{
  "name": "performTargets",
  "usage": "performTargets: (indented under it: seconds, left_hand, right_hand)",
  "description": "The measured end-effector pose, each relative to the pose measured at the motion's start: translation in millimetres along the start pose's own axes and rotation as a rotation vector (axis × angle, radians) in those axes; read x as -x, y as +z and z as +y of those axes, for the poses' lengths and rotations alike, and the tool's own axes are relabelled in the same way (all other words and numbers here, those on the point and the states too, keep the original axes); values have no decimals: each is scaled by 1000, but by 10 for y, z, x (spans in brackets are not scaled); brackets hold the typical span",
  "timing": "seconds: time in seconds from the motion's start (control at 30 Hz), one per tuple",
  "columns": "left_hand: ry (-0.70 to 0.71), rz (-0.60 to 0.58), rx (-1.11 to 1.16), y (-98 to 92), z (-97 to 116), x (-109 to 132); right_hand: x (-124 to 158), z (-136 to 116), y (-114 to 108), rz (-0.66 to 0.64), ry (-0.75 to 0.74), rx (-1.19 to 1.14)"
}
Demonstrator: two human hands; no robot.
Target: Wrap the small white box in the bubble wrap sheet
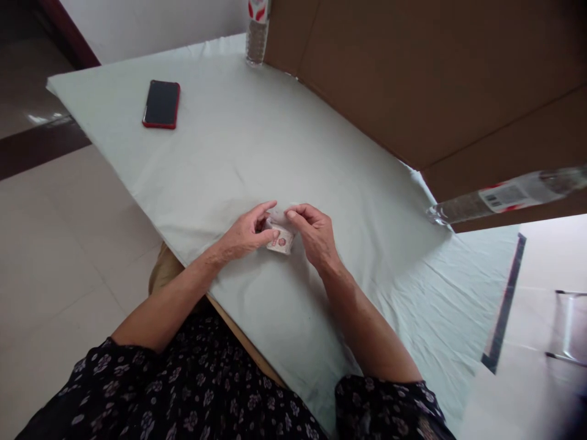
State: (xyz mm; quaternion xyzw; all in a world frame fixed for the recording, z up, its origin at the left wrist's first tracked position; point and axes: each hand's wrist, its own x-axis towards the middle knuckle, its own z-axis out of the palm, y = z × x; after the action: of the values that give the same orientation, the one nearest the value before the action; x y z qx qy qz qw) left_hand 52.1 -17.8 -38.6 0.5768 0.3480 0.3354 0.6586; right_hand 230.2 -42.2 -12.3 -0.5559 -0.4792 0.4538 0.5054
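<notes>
Near the front edge of the table I hold a small white pack (281,240) with reddish print and a small round picture on its side. My left hand (246,235) grips it from the left, with the thumb pressed on the printed face and the index finger raised above it. My right hand (316,233) is at its upper right, thumb and finger pinched on a thin whitish piece (280,215) at the top of the pack. I cannot make out whether that piece is a flap, a film or a tissue.
A pale green cloth (215,153) covers the table. A dark-screened phone with a red case (162,105) lies at the back left. Brown cardboard panels (389,79) stand along the far right, with a clear bottle (257,36) at their left end and another bottle (504,197) at the right.
</notes>
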Motion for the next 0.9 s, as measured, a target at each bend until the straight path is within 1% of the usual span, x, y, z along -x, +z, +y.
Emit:
performTargets:
  seconds: [0.23,0.37,0.43,0.57,0.63,0.7,0.77,0.8,0.9]
  left_hand:
    - [99,118,-258,2,-5,6]
    - [165,154,-285,6,-18,-4]
    - [170,154,-272,4,-26,-11]
    - [140,151,-289,-5,-21,-16]
    - [135,148,-322,-6,-5,-12]
    - [133,154,-360,0,12,-6]
    - [133,171,-388,8,21,-2]
    - [134,177,-394,12,21,-1]
    - [146,178,-369,18,8,-4]
  right_hand:
    - [75,-8,-10,-17,-63,139]
    - [117,14,-17,-83,-103,199]
    - [128,37,-26,-90,-191,289]
    - [159,105,-72,-50,-460,584]
    - [197,141,-108,-69,-571,729]
    - [254,168,-149,-124,-634,830]
    - [317,178,-192,-168,-649,875]
    - [343,175,-214,-167,-641,875]
    - [366,139,-291,-85,-578,794]
